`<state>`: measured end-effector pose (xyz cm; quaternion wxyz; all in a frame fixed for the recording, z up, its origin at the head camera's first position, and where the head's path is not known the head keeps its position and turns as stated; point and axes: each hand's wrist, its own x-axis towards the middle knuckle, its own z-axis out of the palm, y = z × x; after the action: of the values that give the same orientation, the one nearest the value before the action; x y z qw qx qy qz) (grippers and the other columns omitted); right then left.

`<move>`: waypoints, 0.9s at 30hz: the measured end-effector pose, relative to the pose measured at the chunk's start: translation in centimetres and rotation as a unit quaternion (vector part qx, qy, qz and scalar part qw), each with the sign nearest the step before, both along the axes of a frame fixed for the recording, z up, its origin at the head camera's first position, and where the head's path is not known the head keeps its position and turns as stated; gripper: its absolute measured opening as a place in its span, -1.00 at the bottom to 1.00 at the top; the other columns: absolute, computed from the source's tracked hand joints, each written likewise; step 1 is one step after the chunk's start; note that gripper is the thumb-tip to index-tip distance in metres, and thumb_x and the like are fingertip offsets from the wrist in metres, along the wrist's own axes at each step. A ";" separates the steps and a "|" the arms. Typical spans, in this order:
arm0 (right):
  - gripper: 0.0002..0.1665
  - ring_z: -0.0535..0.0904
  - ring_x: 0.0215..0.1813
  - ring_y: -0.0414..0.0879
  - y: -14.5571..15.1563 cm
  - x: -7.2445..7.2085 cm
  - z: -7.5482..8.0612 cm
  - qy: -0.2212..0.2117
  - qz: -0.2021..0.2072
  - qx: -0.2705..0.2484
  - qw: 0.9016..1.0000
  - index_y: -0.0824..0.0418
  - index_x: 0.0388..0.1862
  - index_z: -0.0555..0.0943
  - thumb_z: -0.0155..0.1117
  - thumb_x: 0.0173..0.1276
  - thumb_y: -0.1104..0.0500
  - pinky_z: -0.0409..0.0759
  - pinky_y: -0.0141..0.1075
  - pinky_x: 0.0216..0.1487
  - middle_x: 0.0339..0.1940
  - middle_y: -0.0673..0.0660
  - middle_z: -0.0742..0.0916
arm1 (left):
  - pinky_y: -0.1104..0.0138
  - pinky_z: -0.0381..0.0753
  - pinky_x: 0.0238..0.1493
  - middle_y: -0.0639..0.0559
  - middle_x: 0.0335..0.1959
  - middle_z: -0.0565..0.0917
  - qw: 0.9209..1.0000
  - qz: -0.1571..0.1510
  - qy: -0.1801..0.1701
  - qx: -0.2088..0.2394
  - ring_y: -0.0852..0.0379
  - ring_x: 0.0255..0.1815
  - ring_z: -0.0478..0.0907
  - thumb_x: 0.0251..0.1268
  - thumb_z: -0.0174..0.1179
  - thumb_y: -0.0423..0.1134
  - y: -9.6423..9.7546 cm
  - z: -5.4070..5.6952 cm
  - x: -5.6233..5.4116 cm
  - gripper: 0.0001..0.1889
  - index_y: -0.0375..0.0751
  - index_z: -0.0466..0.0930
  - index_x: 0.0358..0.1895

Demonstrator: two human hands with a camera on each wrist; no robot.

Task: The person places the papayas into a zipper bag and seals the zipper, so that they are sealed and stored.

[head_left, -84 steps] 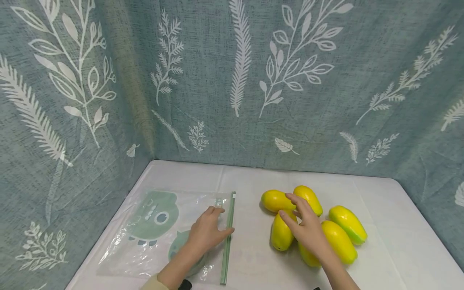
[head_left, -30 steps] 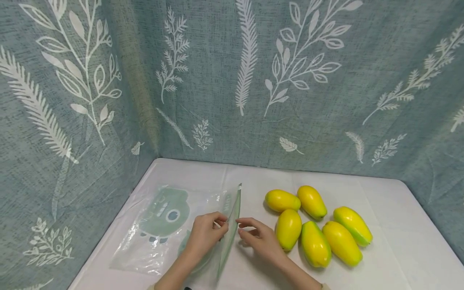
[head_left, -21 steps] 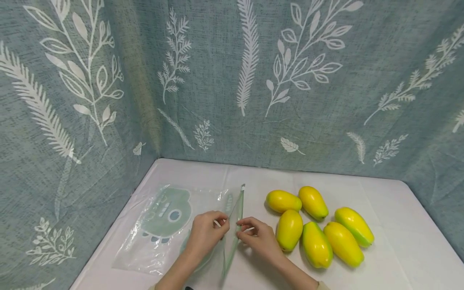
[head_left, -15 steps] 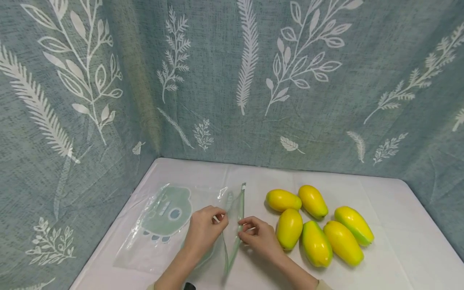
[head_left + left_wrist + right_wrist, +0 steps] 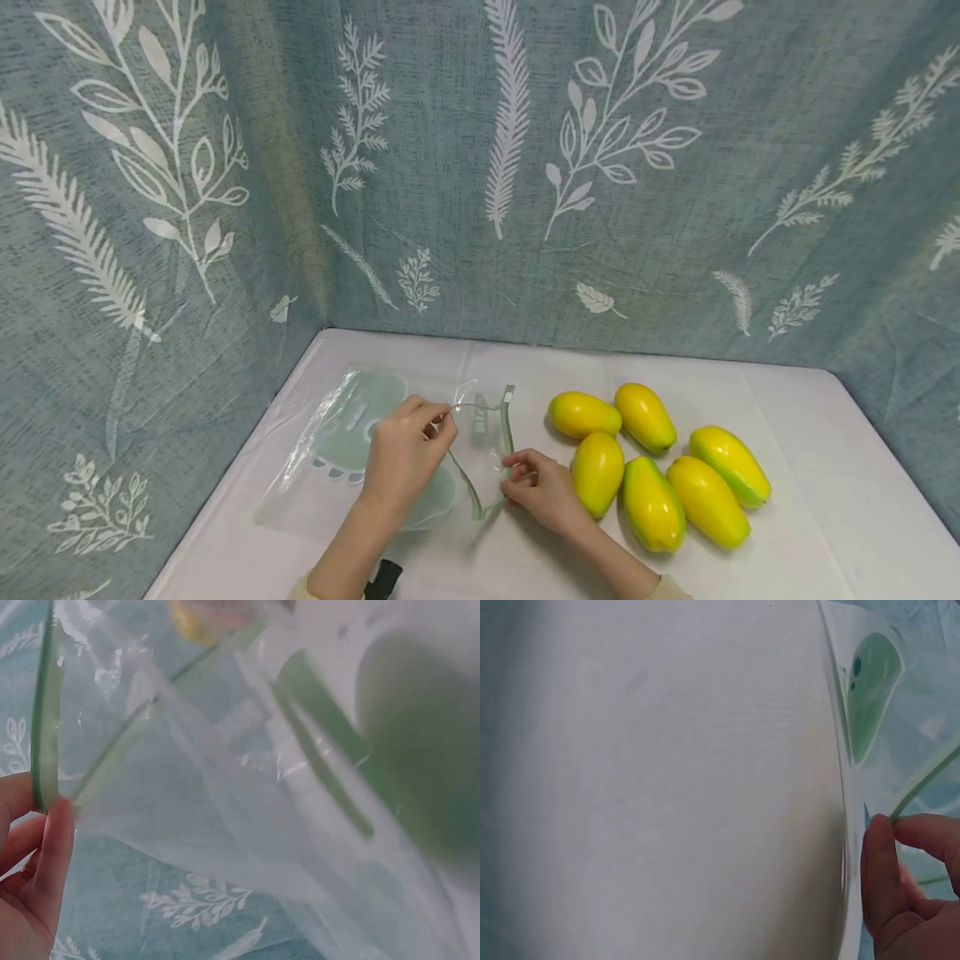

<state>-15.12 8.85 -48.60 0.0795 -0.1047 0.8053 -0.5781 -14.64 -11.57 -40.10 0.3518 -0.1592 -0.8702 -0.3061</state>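
Observation:
A clear zip bag (image 5: 352, 429) with pale green cartoon prints lies on the white table, its green-edged mouth spread into a wide gap facing right. My left hand (image 5: 411, 446) pinches the raised edge of the mouth between thumb and fingers. Low at the opposite edge, my right hand (image 5: 546, 490) pinches the green strip. In the left wrist view, the left fingertips (image 5: 61, 814) hold the green edge of the see-through bag (image 5: 187, 817). The right wrist view has the right hand (image 5: 915, 915) gripping the green strip (image 5: 922, 776) between thumb and fingers.
Several yellow mangoes with green tinges lie right of the bag; the closest mango (image 5: 597, 475) is beside my right hand. A white cloth covers the table (image 5: 817, 467). A blue-green leaf-patterned curtain (image 5: 442, 167) stands behind and along the sides.
My right hand has left the mangoes for the bag's edge. Both hands now pinch the bag, and the left has moved up and left, widening the mouth. The mangoes stay on the table.

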 end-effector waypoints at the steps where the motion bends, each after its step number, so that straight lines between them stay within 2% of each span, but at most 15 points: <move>1: -0.68 0.63 -0.43 -0.17 0.1 0.0 0.0 -0.001 -0.002 0.004 1.000 0.33 -0.08 0.62 0.40 0.18 0.30 0.67 -0.41 -0.43 -0.39 0.04 0.62 | 0.51 0.61 -0.57 0.03 -0.48 0.66 1.000 0.001 0.009 -0.001 0.25 -0.57 0.61 -0.04 0.32 -0.54 -0.1 0.2 -0.1 -0.86 -0.28 0.77 -0.40; 8: -0.69 0.64 -0.44 -0.15 0.4 -0.1 -0.2 -0.009 0.000 0.001 1.000 0.35 -0.06 0.61 0.37 0.21 0.32 0.67 -0.40 -0.44 -0.39 0.06 0.61 | 0.45 0.63 -0.58 0.01 -0.51 0.64 0.999 0.019 0.038 -0.002 0.24 -0.59 0.60 -0.05 0.32 -0.54 -0.4 1.1 -0.2 -0.88 -0.32 0.77 -0.40; 14: -0.69 0.65 -0.45 -0.16 0.5 0.0 -0.1 -0.008 0.001 0.011 1.000 0.31 -0.03 0.61 0.37 0.25 0.28 0.66 -0.42 -0.44 -0.36 0.05 0.62 | 0.46 0.63 -0.59 -0.01 -0.52 0.65 0.999 0.003 0.050 -0.009 0.22 -0.62 0.60 -0.08 0.34 -0.55 0.0 0.8 -0.4 -0.88 -0.33 0.77 -0.43; 21: -0.66 0.67 -0.36 -0.07 0.8 0.4 0.5 -0.015 0.010 -0.034 0.999 0.30 0.08 0.60 0.29 0.35 0.25 0.72 -0.32 -0.37 -0.28 0.10 0.62 | 0.46 0.62 -0.60 -0.01 -0.52 0.67 0.999 0.003 0.035 0.000 0.20 -0.61 0.61 -0.06 0.34 -0.54 0.3 0.0 -0.7 -0.88 -0.32 0.77 -0.41; 27: -0.64 0.67 -0.31 0.02 1.6 1.3 2.4 -0.006 -0.001 -0.058 0.998 0.27 0.13 0.59 0.27 0.39 0.20 0.73 -0.30 -0.35 -0.24 0.13 0.63 | 0.47 0.63 -0.56 -0.03 -0.49 0.68 1.000 -0.004 0.008 0.023 0.20 -0.58 0.61 -0.02 0.33 -0.54 0.6 -0.4 -0.7 -0.87 -0.35 0.77 -0.36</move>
<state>-13.82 10.41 -46.17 0.0780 -0.1048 0.7697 -0.6249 -15.39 -10.92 -40.54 0.3614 -0.1569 -0.8594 -0.3258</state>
